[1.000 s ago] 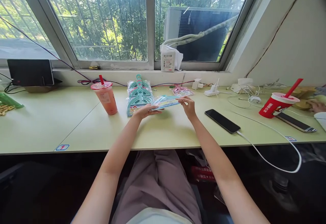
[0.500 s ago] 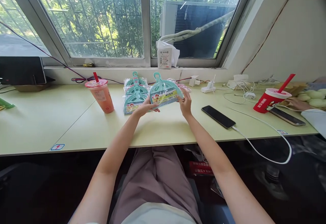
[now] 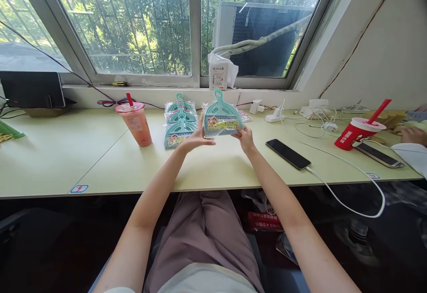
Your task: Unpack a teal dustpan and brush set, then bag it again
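A teal mini dustpan and brush set (image 3: 222, 113) in clear plastic wrap is held upright above the table, its printed label facing me. My right hand (image 3: 246, 138) grips its lower right corner between thumb and fingers. Along the set's left edge is my left hand (image 3: 196, 138), fingers pointing up and thumb stretched out beneath the lower edge; it touches or nearly touches the wrap. Left of it, several similar wrapped dustpan sets (image 3: 180, 128) lie overlapping in a row on the table, partly covered by my left hand.
On the pale table (image 3: 100, 168) stand a pink drink cup (image 3: 135, 124) at left and a red cup (image 3: 358, 133) at right. A charging phone (image 3: 288, 154) lies right of my hands. Cables and a power strip (image 3: 275, 115) run along the wall. Another person's hand (image 3: 412, 134) rests far right.
The held dustpan set has moved slightly right and turned from tilted to nearly upright. My left hand has loosened from its lower left corner, thumb now spread. The view has shifted slightly.
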The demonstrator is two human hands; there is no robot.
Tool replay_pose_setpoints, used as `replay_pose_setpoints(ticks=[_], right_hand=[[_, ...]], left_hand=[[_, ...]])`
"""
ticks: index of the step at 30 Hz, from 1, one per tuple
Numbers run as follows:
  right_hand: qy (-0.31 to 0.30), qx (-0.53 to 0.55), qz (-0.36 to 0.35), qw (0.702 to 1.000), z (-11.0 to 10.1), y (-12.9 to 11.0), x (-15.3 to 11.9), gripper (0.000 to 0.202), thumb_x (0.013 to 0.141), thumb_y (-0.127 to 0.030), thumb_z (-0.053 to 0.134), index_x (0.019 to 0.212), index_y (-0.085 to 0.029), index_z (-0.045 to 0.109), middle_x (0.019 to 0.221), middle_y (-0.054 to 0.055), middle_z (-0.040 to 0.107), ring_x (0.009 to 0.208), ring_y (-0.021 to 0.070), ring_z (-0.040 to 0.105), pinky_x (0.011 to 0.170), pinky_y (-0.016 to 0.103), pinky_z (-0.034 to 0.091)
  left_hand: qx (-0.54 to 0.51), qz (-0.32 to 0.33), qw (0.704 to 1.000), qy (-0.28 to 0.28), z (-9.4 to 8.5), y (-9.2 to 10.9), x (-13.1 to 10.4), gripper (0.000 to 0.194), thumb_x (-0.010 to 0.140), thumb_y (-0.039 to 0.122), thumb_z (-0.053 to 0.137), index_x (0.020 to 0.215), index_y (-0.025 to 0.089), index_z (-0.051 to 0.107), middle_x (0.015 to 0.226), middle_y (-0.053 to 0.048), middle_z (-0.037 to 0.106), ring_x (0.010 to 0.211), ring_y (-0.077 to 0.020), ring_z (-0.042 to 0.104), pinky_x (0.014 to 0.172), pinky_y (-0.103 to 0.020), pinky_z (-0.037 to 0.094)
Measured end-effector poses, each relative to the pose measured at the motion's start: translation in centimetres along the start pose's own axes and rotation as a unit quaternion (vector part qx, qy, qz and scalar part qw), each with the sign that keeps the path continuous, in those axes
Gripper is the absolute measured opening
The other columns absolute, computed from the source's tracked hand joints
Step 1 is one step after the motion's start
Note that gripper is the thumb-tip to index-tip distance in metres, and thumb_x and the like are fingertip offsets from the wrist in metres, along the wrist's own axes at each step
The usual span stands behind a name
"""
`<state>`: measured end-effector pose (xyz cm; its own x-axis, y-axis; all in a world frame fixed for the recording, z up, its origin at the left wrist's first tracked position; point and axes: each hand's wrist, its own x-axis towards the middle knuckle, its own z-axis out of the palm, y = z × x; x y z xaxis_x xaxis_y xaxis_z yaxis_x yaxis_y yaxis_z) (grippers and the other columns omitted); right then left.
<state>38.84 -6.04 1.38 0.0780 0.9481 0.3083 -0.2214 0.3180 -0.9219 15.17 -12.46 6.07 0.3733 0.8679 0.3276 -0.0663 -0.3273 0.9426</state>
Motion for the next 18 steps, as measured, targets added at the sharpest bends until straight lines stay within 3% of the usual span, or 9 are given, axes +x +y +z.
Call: replay_pose_setpoints(ticks=[2,4,9,12,15,18], right_hand=[[0.005,-0.007,-0.003,1.000,0.1,0.0,-0.2,0.033,0.081,-0.049,0.066,0.096,-0.021,0.061,0.098,0.005,0.073,0.085,0.0172,0.071,0.077,0.034,0.064],[0.000,-0.014,-0.006,1.000,0.2,-0.1,-0.3,0.032,0.082,-0.049,0.065,0.097,-0.021,0.061,0.097,0.005,0.072,0.086,0.0182,0.071,0.077,0.036,0.065],[-0.056,0.003,-0.015,0.998,0.6,-0.3,-0.6,0.033,0.080,-0.047,0.067,0.101,-0.022,0.061,0.100,0.005,0.071,0.090,0.0206,0.071,0.078,0.040,0.065],[-0.073,0.006,-0.008,0.997,0.9,-0.4,-0.9,0.036,0.078,-0.047,0.070,0.103,-0.022,0.061,0.102,0.006,0.070,0.089,0.0213,0.071,0.077,0.042,0.065],[-0.075,-0.004,0.000,0.997,1.2,-0.5,-1.0,0.038,0.076,-0.048,0.071,0.102,-0.022,0.063,0.101,0.006,0.071,0.089,0.0219,0.070,0.075,0.042,0.066],[-0.066,-0.016,0.007,0.998,1.3,-0.7,-1.0,0.039,0.072,-0.051,0.075,0.095,-0.022,0.064,0.096,0.005,0.072,0.086,0.0216,0.069,0.070,0.039,0.066]], left_hand=[[0.036,0.015,0.998,0.046,0.9,-0.6,0.3,0.131,0.052,0.025,0.094,0.159,0.032,0.018,0.158,-0.013,0.038,0.149,-0.0341,0.032,0.117,-0.045,0.038],[0.050,0.018,0.993,0.107,1.7,-1.4,0.7,0.126,0.058,0.029,0.092,0.159,0.029,0.018,0.157,-0.014,0.039,0.150,-0.0345,0.029,0.116,-0.043,0.039],[0.032,0.018,0.966,0.254,2.0,-2.4,1.6,0.086,0.087,0.032,0.065,0.159,0.027,0.019,0.138,-0.008,0.058,0.126,-0.0268,0.055,0.098,-0.036,0.056],[0.024,0.025,0.959,0.280,1.6,-2.4,1.6,0.070,0.089,0.033,0.060,0.154,0.028,0.034,0.132,-0.006,0.060,0.111,-0.0233,0.061,0.084,-0.034,0.062],[0.023,0.014,0.957,0.288,1.5,-2.4,1.5,0.053,0.090,0.039,0.058,0.141,0.026,0.051,0.113,-0.006,0.064,0.096,-0.0218,0.062,0.077,-0.035,0.063],[0.037,-0.008,0.954,0.297,1.2,-2.4,1.5,0.051,0.090,0.038,0.059,0.138,0.024,0.052,0.097,-0.005,0.062,0.088,-0.0208,0.060,0.078,-0.034,0.060]])
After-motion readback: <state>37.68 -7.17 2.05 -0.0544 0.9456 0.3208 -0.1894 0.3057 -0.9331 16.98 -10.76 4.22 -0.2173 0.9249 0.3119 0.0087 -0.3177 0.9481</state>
